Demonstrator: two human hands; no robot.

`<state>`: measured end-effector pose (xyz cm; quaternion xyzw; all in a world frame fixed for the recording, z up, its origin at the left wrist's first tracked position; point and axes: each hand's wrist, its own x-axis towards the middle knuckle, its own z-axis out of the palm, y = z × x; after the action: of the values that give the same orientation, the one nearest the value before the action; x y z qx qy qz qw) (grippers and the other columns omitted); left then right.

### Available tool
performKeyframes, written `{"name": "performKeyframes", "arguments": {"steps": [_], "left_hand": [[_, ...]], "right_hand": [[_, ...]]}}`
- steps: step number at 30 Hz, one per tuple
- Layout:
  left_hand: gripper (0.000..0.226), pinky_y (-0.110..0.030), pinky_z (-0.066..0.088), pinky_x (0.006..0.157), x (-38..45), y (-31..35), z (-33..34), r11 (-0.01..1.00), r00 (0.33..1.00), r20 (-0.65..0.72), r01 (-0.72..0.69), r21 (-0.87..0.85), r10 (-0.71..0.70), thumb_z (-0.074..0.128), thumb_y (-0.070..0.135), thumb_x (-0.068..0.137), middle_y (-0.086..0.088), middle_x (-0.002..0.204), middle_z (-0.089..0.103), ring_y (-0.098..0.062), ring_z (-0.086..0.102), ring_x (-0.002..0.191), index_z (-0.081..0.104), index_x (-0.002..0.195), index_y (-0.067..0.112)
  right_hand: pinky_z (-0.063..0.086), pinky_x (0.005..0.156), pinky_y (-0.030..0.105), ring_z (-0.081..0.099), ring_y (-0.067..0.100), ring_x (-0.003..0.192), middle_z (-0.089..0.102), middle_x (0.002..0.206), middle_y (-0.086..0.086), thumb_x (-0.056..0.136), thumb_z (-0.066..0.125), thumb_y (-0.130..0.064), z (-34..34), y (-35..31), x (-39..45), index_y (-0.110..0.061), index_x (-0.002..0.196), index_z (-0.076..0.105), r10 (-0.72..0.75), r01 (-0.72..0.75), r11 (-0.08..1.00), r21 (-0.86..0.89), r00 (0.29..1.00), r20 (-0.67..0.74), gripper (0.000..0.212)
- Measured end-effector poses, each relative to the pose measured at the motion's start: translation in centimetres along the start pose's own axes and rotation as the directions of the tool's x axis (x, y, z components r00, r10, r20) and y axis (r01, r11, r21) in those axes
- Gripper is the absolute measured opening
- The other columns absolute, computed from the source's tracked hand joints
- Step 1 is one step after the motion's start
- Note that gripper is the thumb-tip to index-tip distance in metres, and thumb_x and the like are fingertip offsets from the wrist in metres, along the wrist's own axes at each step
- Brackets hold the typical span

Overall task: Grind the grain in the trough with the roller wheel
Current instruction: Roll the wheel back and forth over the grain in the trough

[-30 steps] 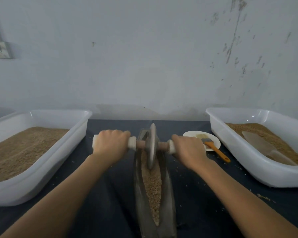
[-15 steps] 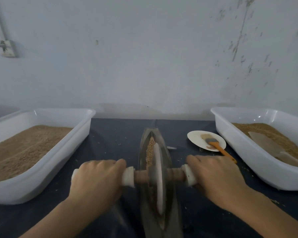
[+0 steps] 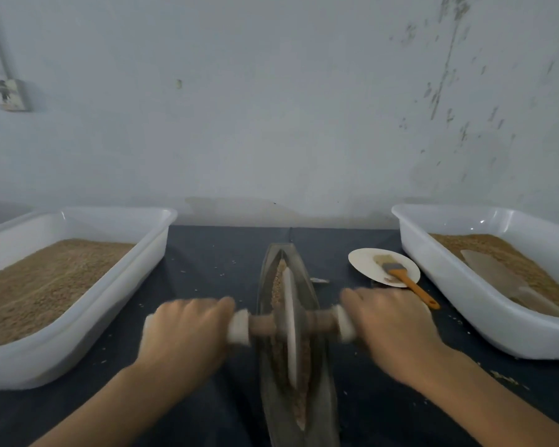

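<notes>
In the head view, the left hand (image 3: 184, 333) is curling its fingers tight around the left end of the axle, just left of centre in the lower half of the frame. The right hand (image 3: 389, 330) is wrapping the right end the same way, both blurred. Between them the roller wheel (image 3: 289, 324) is standing upright in the trough (image 3: 317, 398), at the lower centre, riding on the grain (image 3: 276, 282). A brush (image 3: 407, 280) is lying on a plate (image 3: 365, 262) at centre right, beside the right tub (image 3: 484, 317); the left tub (image 3: 88, 321) is sitting at the left edge.
</notes>
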<state>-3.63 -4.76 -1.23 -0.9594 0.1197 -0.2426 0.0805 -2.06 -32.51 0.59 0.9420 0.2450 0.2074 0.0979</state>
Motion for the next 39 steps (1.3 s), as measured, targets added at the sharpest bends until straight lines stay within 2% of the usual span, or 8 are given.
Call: {"name": "performKeyframes", "arguments": {"steps": [4,10,17,25,27,29,32,39], "left_hand": [[0.058,-0.023,0.015,0.049,-3.3,0.4,-3.4,0.99,0.974,-0.188,-0.138,-0.043,0.127,0.086,0.024,0.03,0.009,0.047,0.041,-0.015,0.043,0.036,0.038,0.06,0.029],[0.022,-0.028,0.039,0.058,4.2,-0.3,2.1,0.992,0.996,0.015,0.091,0.082,-0.093,0.057,0.045,0.085,0.01,0.078,0.057,-0.014,0.059,0.068,0.04,0.082,0.031],[0.021,-0.03,0.036,0.056,9.1,-2.1,4.9,0.99,0.99,0.001,0.144,0.006,-0.144,0.052,0.044,0.088,0.008,0.071,0.052,-0.02,0.053,0.062,0.042,0.078,0.028],[0.053,-0.023,0.018,0.05,-2.7,0.8,-3.1,0.987,0.964,-0.219,-0.159,-0.024,0.15,0.088,0.023,0.031,0.01,0.049,0.04,-0.014,0.038,0.037,0.043,0.059,0.026],[0.053,-0.022,0.017,0.049,-2.8,0.7,-3.4,0.99,0.986,-0.104,-0.138,-0.041,0.133,0.089,0.027,0.031,0.009,0.048,0.041,-0.013,0.039,0.037,0.044,0.06,0.027],[0.05,-0.022,0.013,0.046,-1.1,0.6,-2.3,0.997,0.996,0.044,-0.079,0.026,0.078,0.086,0.041,0.045,0.012,0.054,0.043,-0.008,0.035,0.044,0.042,0.068,0.032],[0.029,-0.028,0.028,0.052,3.5,-0.5,2.0,0.995,0.997,0.01,0.069,0.068,-0.07,0.062,0.046,0.081,0.011,0.068,0.05,-0.012,0.05,0.059,0.036,0.078,0.033],[0.021,-0.03,0.031,0.057,9.6,-2.1,4.6,0.988,0.989,-0.024,0.145,0.054,-0.144,0.053,0.044,0.085,0.005,0.081,0.064,-0.023,0.063,0.073,0.04,0.078,0.029]], "right_hand": [[0.023,0.038,0.023,0.045,0.009,0.038,0.047,0.05,-0.007,0.018,0.088,-0.032,-1.8,0.1,-3.1,-0.028,0.066,0.048,-0.043,0.05,0.997,0.05,0.989,-0.14,0.062],[0.026,0.053,0.029,0.059,0.015,0.068,0.063,0.082,-0.006,0.073,0.072,-0.036,2.9,1.3,4.0,-0.031,0.087,0.04,0.092,-0.092,0.994,-0.053,0.996,-0.001,0.036],[0.03,0.056,0.032,0.062,0.025,0.072,0.067,0.084,0.0,0.078,0.069,-0.028,3.4,2.1,9.5,-0.023,0.094,0.05,0.137,-0.144,0.984,-0.107,0.988,-0.074,0.025],[0.039,0.044,0.023,0.051,0.006,0.049,0.053,0.058,-0.01,0.032,0.088,-0.039,-0.6,0.0,-3.2,-0.036,0.073,0.043,0.055,-0.055,0.995,0.088,0.998,0.0,0.06],[0.042,0.05,0.025,0.051,0.006,0.055,0.052,0.066,-0.013,0.043,0.085,-0.042,-1.2,0.1,-2.9,-0.036,0.078,0.042,0.03,-0.038,0.996,0.083,0.996,0.088,0.056],[0.045,0.064,0.029,0.054,0.008,0.072,0.056,0.082,-0.013,0.068,0.074,-0.042,-0.1,0.3,-1.3,-0.036,0.089,0.041,0.053,-0.056,0.998,0.013,0.982,0.179,0.039],[0.043,0.053,0.029,0.06,0.014,0.065,0.063,0.078,-0.004,0.063,0.08,-0.034,2.4,1.0,3.0,-0.027,0.087,0.053,0.097,-0.096,0.995,-0.037,0.995,0.024,0.037],[0.037,0.057,0.032,0.063,0.022,0.073,0.067,0.088,0.001,0.078,0.07,-0.025,4.2,2.3,8.8,-0.021,0.095,0.05,0.152,-0.16,0.984,-0.077,0.984,-0.091,0.026]]}}
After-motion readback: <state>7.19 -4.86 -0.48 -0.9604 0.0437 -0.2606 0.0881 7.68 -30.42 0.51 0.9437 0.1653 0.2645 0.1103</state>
